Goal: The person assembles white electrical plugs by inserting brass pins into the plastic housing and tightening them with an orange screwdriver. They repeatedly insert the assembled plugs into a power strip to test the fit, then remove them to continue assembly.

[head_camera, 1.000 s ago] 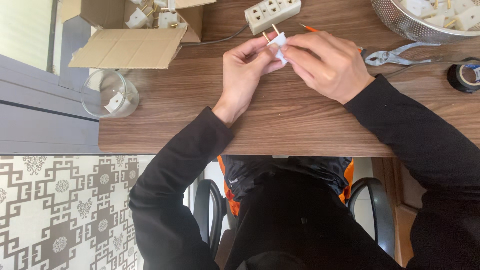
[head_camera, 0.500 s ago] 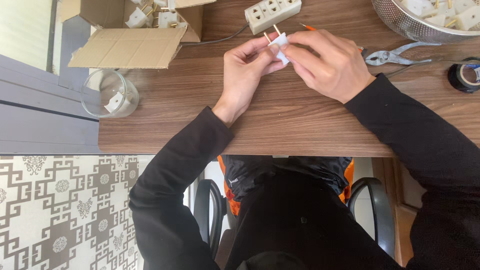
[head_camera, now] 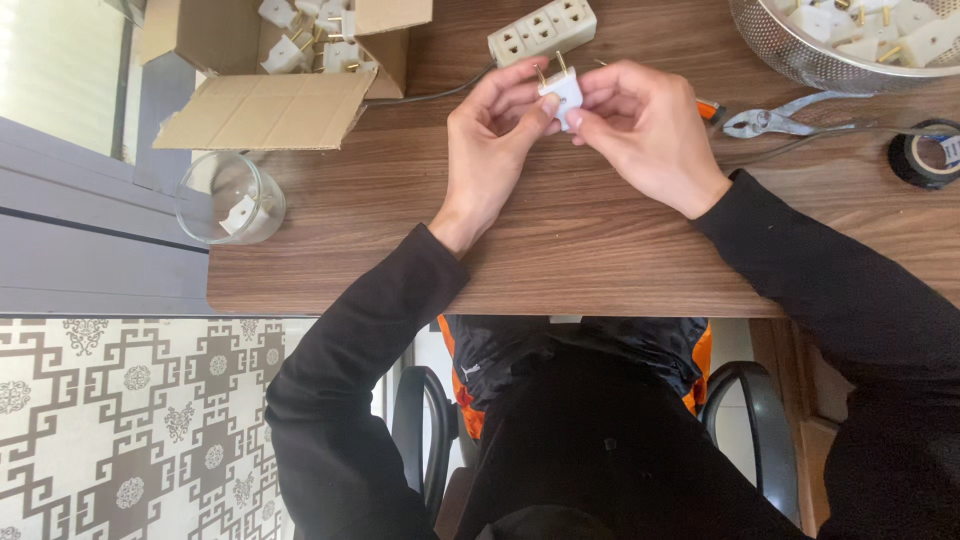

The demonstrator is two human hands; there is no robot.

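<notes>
Both hands unmoved since earlier frames, left hand (head_camera: pixel 490 140) and right hand (head_camera: pixel 645 125) each with grip clamped on white two-pin plug (head_camera: pixel 561 92), held above surface (head_camera: pixel 560 250) near far edge, white power strip (head_camera: pixel 528 30) just beyond, pliers (head_camera: pixel 775 122) toward right edge.

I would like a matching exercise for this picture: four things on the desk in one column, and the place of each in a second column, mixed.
Things:
1. white plug
2. glass cup
3. pliers
4. black tape roll

Places:
A. at the desk's far right edge
B. held between left hand and right hand
C. below the cardboard box, at the left end
D. just right of the right hand

Pairs: 1-B, 2-C, 3-D, 4-A
</notes>
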